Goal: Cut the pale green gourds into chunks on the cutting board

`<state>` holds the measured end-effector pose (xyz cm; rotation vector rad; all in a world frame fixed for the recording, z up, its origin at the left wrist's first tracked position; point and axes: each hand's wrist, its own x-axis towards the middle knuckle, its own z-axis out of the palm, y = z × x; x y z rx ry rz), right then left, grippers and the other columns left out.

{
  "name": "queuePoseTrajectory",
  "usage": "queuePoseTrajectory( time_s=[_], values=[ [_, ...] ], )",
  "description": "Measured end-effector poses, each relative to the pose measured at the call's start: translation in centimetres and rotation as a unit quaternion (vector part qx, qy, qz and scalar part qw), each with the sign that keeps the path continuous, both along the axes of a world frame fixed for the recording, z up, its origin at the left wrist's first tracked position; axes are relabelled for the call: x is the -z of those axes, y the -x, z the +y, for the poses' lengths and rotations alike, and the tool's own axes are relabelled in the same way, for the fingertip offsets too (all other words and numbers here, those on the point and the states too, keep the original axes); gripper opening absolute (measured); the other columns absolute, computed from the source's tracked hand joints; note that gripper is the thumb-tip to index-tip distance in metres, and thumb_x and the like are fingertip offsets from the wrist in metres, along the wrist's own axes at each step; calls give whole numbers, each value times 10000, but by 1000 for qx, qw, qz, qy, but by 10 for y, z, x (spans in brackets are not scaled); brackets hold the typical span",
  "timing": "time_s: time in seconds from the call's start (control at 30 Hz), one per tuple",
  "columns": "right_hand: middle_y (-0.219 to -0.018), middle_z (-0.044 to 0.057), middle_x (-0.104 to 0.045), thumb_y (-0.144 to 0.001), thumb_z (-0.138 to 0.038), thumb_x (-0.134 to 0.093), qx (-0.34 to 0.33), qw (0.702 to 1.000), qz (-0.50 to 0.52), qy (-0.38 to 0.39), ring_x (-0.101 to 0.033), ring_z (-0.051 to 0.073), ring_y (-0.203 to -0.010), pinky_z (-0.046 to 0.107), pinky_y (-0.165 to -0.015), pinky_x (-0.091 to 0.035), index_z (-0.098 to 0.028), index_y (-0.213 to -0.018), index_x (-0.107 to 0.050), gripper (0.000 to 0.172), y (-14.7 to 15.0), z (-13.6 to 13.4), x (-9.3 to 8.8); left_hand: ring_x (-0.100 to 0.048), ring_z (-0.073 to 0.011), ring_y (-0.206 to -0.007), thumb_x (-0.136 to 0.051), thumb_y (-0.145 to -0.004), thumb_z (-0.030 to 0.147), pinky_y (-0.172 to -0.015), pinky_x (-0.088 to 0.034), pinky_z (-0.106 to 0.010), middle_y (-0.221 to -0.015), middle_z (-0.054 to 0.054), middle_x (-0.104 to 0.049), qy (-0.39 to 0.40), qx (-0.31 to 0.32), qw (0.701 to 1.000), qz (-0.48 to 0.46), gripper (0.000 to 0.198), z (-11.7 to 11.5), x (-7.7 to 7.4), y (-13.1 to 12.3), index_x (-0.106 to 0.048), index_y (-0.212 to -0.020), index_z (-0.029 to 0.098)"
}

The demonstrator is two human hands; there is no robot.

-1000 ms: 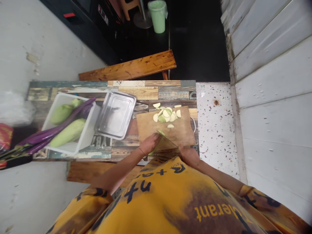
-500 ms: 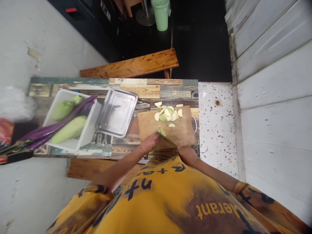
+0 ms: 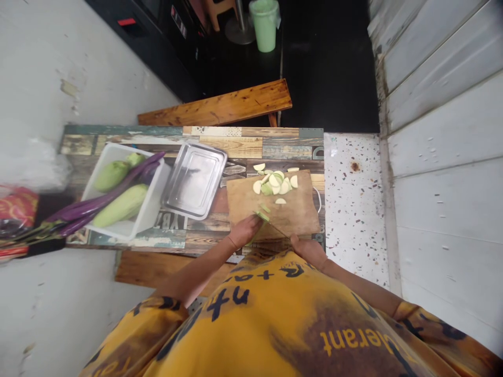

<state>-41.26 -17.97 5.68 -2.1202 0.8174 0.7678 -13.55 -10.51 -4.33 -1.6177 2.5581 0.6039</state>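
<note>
Right hand [image 3: 309,251] closed on knife [image 3: 280,229], I see; left hand [image 3: 247,229] grips green piece [image 3: 261,215], mostly hidden, at knife; cut slices [image 3: 274,181] lie beyond hands, most on board [image 3: 244,199]; whole green vegetables [image 3: 122,205] not yet cut, in white box [image 3: 154,198] left of grip

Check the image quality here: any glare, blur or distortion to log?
Head view, left edge: plastic bag smeared and pale; head view, table: metal tray has sheen and a dark patch, perhaps reflection; head view, centre: knife shows only as a thin line beside the right hand; head view, right: white wall looks stretched.
</note>
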Motion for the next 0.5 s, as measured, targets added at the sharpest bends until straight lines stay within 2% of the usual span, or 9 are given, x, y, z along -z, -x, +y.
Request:
queuePoseTrajectory(
  time_s=[0.17,0.37,0.5],
  values=[
    [-1032,226,-753,-1002,-267,-441,21,1000,6,-14,-737,327,-997,375,-800,-554,-33,-1345,-512,422,-5,2,3,-581,-279,-1194,-332,-1022,159,-963,-556,-408,-1230,-184,-658,10,11,1000,-11,415,0,0,0,-632,-1307,126],
    [-1051,208,-758,-1006,-214,-415,43,999,-8,5,-736,291,-1025,339,-830,-534,-99,-1242,-585,314,-5,-1,20,-532,-261,-1265,-330,-1007,143,-1025,-524,-409,-1309,-182,-618,1,16,1000,1,433,2,-3,-2,-580,-1360,114],
    [-995,175,-767,-987,-178,-445,44,998,-7,40,-742,266,-1002,301,-821,-520,-113,-1272,-562,315,2,-6,15,-511,-238,-1315,-323,-1009,142,-1075,-498,-400,-1352,-158,-602,-11,6,1000,8,438,5,-3,-3,-566,-1373,136]
  ],
)
